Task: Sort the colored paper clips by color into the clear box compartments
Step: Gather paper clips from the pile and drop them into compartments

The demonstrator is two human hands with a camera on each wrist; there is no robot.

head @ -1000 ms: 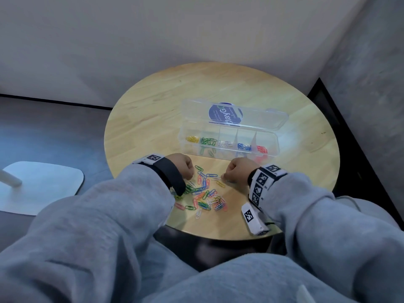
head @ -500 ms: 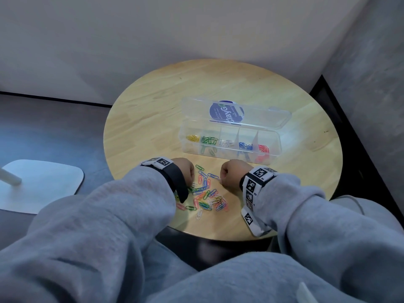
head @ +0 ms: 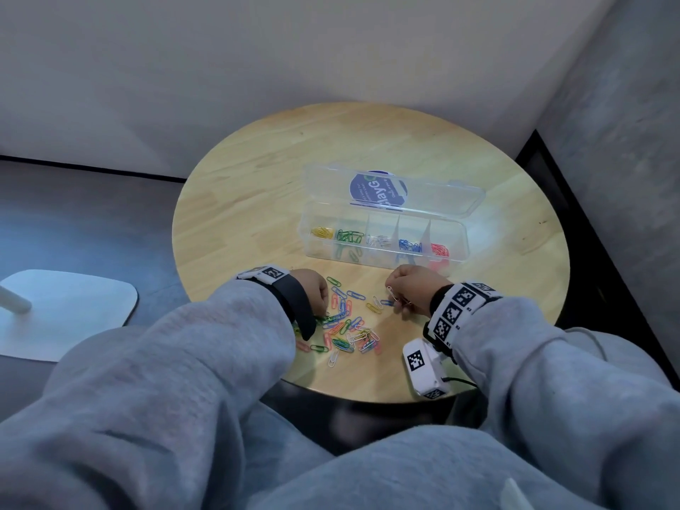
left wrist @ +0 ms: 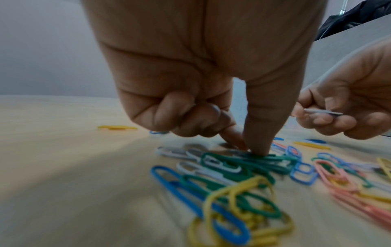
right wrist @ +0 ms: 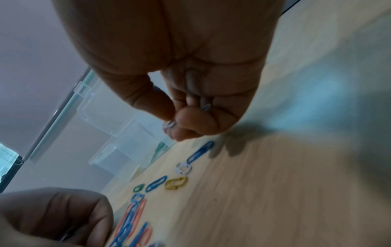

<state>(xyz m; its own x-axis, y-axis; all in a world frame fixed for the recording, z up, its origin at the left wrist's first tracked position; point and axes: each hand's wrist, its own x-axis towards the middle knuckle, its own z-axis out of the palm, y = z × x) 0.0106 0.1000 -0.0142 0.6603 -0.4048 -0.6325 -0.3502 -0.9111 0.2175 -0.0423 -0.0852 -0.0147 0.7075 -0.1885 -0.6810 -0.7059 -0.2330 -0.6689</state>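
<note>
The clear box [head: 382, 252] stands open on the round wooden table [head: 250, 200], its compartments holding yellow, green, white, blue and red clips from left to right. Loose coloured paper clips [head: 344, 325] lie in a pile between my hands. My left hand [head: 322, 307] is at the pile's left edge; thumb and index fingertip [left wrist: 257, 147] meet on a green clip [left wrist: 237, 163] lying in the pile, the other fingers curled. My right hand [head: 395, 296] pinches a white clip [right wrist: 169, 124] just above the table, in front of the box.
The box's lid [head: 404, 193] with a blue label lies open behind it. A white marker-tagged unit [head: 423, 366] hangs at the table's near edge. A white stool base [head: 66, 311] is on the floor left. Walls close in behind and right.
My right hand has shifted slightly over the pile's right side and now shows a white clip in its fingertips. My left hand has stayed at the pile's left edge.
</note>
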